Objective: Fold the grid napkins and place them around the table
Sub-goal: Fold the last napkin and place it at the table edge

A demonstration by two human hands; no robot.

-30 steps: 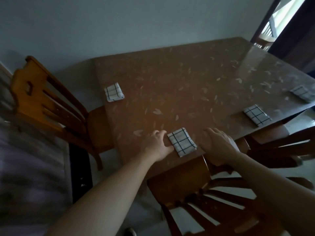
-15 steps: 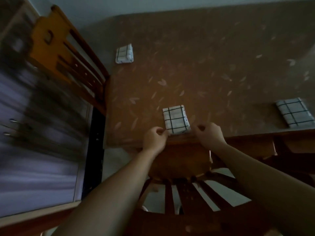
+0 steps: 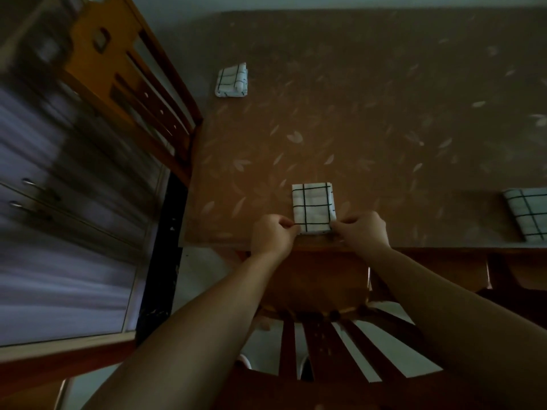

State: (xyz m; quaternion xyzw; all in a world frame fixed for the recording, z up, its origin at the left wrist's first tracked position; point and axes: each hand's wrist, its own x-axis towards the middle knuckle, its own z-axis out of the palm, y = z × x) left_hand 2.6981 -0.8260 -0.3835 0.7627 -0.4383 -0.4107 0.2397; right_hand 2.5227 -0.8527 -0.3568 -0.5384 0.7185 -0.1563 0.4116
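Both hands have slid to the napkin's (image 3: 313, 207) near corners; I pinch left (image 3: 273, 235) and right (image 3: 364, 230), squaring it to the table (image 3: 384, 128) edge.

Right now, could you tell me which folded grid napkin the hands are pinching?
The middle napkin at the near table edge: the left hand and right hand pinch its near corners. The others lie untouched.

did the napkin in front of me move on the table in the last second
Yes. The near napkin has turned: a second ago it lay skewed to the table's near edge, now it sits square to it, both hands pinching its near corners.
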